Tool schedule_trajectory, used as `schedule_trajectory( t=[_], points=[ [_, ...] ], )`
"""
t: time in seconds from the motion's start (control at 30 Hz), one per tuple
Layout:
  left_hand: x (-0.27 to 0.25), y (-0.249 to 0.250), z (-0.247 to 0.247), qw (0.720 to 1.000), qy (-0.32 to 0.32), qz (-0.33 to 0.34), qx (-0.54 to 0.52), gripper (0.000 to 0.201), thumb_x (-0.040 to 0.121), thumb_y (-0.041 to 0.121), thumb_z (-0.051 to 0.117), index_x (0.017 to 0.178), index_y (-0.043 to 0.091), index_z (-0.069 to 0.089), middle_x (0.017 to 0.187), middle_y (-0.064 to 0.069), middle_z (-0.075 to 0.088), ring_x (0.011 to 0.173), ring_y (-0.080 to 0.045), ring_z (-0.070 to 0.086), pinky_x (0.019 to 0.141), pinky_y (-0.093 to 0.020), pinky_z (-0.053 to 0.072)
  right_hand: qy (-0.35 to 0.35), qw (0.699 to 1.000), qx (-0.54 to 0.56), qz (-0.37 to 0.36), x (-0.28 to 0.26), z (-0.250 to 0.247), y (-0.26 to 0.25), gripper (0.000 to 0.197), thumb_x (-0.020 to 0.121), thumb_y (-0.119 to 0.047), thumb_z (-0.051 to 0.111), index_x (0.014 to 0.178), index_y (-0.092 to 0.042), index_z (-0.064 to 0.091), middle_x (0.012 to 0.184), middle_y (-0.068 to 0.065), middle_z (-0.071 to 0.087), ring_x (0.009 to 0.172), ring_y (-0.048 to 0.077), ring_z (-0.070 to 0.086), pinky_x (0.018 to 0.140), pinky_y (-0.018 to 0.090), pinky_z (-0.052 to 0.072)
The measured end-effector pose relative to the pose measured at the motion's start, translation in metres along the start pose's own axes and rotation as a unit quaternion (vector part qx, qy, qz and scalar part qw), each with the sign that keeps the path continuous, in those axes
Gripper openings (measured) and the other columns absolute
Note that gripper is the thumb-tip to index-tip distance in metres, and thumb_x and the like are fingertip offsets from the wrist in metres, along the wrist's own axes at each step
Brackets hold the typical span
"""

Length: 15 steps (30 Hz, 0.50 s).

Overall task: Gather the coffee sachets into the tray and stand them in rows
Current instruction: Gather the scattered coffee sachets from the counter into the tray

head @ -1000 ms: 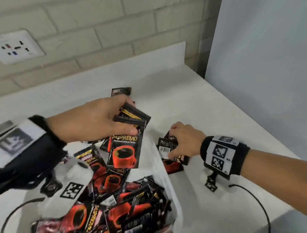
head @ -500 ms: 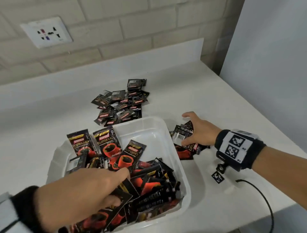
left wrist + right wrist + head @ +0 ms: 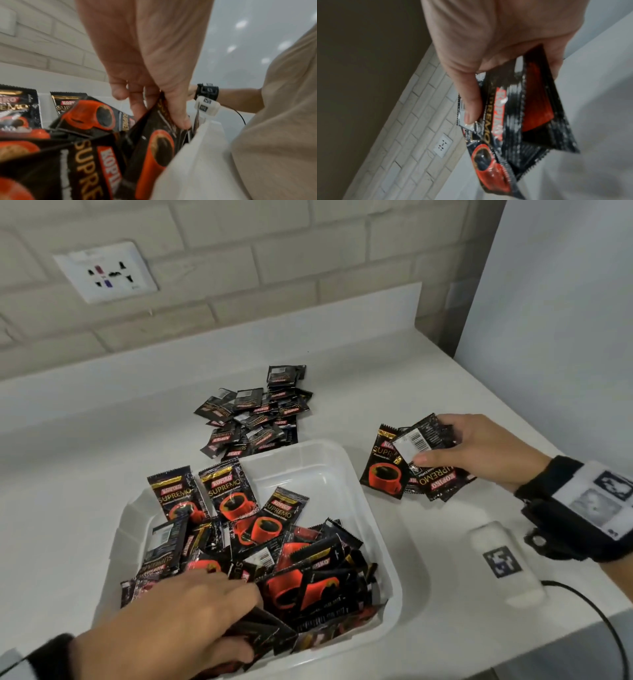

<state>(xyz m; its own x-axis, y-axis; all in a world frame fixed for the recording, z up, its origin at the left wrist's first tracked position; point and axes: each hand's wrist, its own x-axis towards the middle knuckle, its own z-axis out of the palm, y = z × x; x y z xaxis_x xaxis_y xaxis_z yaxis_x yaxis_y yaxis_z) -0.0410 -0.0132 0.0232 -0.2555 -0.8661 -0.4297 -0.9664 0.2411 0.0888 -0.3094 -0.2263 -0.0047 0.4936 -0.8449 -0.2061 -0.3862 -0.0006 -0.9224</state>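
- The right hand (image 3: 479, 453) pinches a fanned bunch of coffee sachets (image 3: 407, 463), thumb pressed on top and fingers curled beneath, held above the surface (image 3: 85, 440) at about 3 o'clock of the tray (image 3: 346, 474).
- The left hand (image 3: 178, 625) reaches into the tray's 6 o'clock corner; its grip is closed lightly on a dark sachet (image 3: 159, 142), thumb against its face and fingers behind.
- Risk, as I judge it: the right-hand bunch is splayed and held only near one end, so the slick foil could let the outer sachets slide out and drop short of the tray.
- Risk: the sachets in the tray (image 3: 274, 559) lie jumbled and overlapping, a few leaning on the wall at 11 o'clock. Standing rows in that heap could topple, since thin flat packets have no base to rest on.
- A loose pile (image 3: 257, 419) waits on the surface at 12 o'clock of the tray, not yet gathered.
- Materials: the sachets are glossy black foil rectangles with serrated ends, printed with a red cup and gold lettering; they crinkle and reflect light.
- The tray is a white, smooth plastic tub with rounded corners and a rolled rim; the surface is matte white.
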Motion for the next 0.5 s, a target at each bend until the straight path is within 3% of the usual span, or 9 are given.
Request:
schedule_trajectory(
  t=[0.1,0.2,0.27,0.3,0.33,0.37,0.4,0.43,0.5],
  points=[
    [0.001,0.003,0.004,1.0,-0.011,0.005,0.008,0.045,0.092,0.054,-0.007,0.09,0.042,0.037,0.062,0.033,0.043,0.053,0.016,0.035,0.056,-0.002,0.019,-0.007,0.999,0.045,-0.03,-0.011,0.002,-0.018,0.041,0.052,-0.021,0.076,0.091,-0.021,0.066,0.086,0.005,0.073,0.074,0.021,0.07,0.068,0.034,0.058],
    [0.0,-0.006,0.005,0.996,0.077,0.018,-0.035,0.047,0.087,0.071,0.006,0.1,0.044,0.042,0.068,0.039,0.03,0.064,0.02,0.047,0.057,0.003,0.031,-0.016,0.994,0.082,-0.076,-0.024,0.007,-0.035,0.038,0.051,-0.018,0.072,0.088,-0.02,0.065,0.08,-0.001,0.074,0.071,0.014,0.069,0.064,0.027,0.058],
    [-0.003,-0.012,-0.002,0.989,0.114,0.018,-0.097,0.05,0.078,0.082,0.025,0.113,0.05,0.04,0.08,0.043,0.039,0.084,0.022,0.047,0.056,0.002,0.04,-0.024,0.99,0.097,-0.102,-0.034,0.014,-0.047,0.034,0.053,-0.013,0.07,0.087,-0.018,0.064,0.076,-0.005,0.073,0.067,0.007,0.068,0.059,0.019,0.055],
    [-0.001,-0.014,-0.006,0.982,0.138,0.025,-0.128,0.056,0.07,0.087,0.036,0.116,0.055,0.037,0.089,0.04,0.045,0.089,0.02,0.047,0.06,-0.002,0.045,-0.035,0.988,0.099,-0.112,-0.039,0.02,-0.052,0.033,0.054,-0.012,0.07,0.086,-0.018,0.064,0.075,-0.006,0.073,0.066,0.005,0.067,0.059,0.017,0.054],
    [0.003,-0.015,-0.011,0.969,0.162,0.022,-0.186,0.076,0.054,0.092,0.046,0.12,0.056,0.036,0.094,0.032,0.05,0.089,0.013,0.05,0.061,-0.011,0.051,-0.05,0.987,0.094,-0.119,-0.045,0.026,-0.057,0.032,0.054,-0.012,0.07,0.085,-0.018,0.064,0.076,-0.007,0.073,0.066,0.004,0.067,0.059,0.015,0.053],
    [0.006,-0.013,-0.017,0.954,0.169,-0.003,-0.249,0.1,0.033,0.096,0.051,0.123,0.055,0.038,0.094,0.02,0.055,0.087,0.005,0.052,0.062,-0.017,0.053,-0.068,0.986,0.086,-0.125,-0.05,0.033,-0.061,0.032,0.055,-0.013,0.071,0.085,-0.018,0.064,0.077,-0.007,0.073,0.068,0.004,0.067,0.06,0.015,0.052],
    [0.007,-0.01,-0.022,0.933,0.172,-0.03,-0.315,0.111,0.021,0.095,0.053,0.123,0.055,0.039,0.091,0.011,0.058,0.085,0.0,0.052,0.06,-0.02,0.052,-0.088,0.984,0.078,-0.13,-0.054,0.041,-0.065,0.031,0.055,-0.014,0.071,0.085,-0.018,0.064,0.077,-0.008,0.073,0.069,0.005,0.068,0.061,0.015,0.052],
    [0.006,-0.007,-0.024,0.908,0.193,-0.022,-0.371,0.098,0.025,0.093,0.056,0.116,0.058,0.042,0.095,0.01,0.061,0.085,-0.001,0.054,0.062,-0.021,0.05,-0.108,0.982,0.073,-0.134,-0.057,0.051,-0.068,0.03,0.057,-0.014,0.071,0.085,-0.018,0.063,0.077,-0.009,0.072,0.07,0.005,0.068,0.061,0.014,0.052],
    [0.005,0.002,-0.028,0.863,0.266,0.02,-0.428,0.056,0.05,0.078,0.06,0.102,0.061,0.047,0.098,0.02,0.063,0.082,-0.001,0.059,0.065,-0.016,0.049,-0.14,0.978,0.069,-0.138,-0.061,0.066,-0.071,0.027,0.061,-0.011,0.072,0.084,-0.018,0.062,0.075,-0.011,0.071,0.069,0.003,0.067,0.061,0.014,0.051]
  ],
)
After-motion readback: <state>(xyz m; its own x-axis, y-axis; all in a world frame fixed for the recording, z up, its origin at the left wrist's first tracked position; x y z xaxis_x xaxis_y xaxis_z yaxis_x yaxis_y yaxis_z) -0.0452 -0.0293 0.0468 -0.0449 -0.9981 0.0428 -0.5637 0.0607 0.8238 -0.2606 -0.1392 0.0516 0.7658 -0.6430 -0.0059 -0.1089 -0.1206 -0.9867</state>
